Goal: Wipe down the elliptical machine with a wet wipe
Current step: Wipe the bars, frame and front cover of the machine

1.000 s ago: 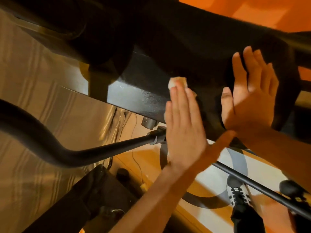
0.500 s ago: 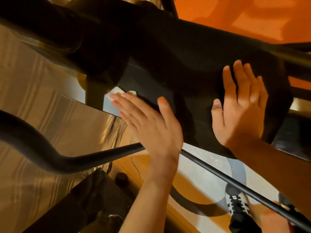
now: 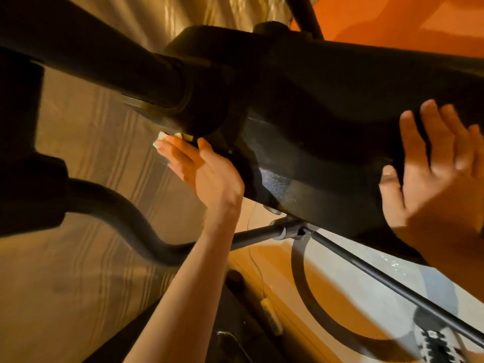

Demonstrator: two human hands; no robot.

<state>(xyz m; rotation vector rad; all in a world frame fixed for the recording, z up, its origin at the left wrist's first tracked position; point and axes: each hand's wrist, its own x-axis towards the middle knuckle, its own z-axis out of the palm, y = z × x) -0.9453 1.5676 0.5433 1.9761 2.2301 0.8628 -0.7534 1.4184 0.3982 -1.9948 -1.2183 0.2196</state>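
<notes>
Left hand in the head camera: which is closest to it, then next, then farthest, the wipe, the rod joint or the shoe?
1. wipe, under the left hand fingertips.
2. rod joint, below and right of it.
3. shoe, down on the floor, bottom right.

wet wipe [image 3: 159, 139]: mostly hidden under fingers of left hand [image 3: 207, 171], only a pale corner showing
right hand [image 3: 432, 174]: motion-blurred, little-finger side cut by right edge
elliptical machine [image 3: 327, 106]: lost in shadow, cropped left and right
shoe [image 3: 437, 344]: blurred, cropped by bottom edge
pale floor object [image 3: 271, 314]: too blurred to identify
</notes>
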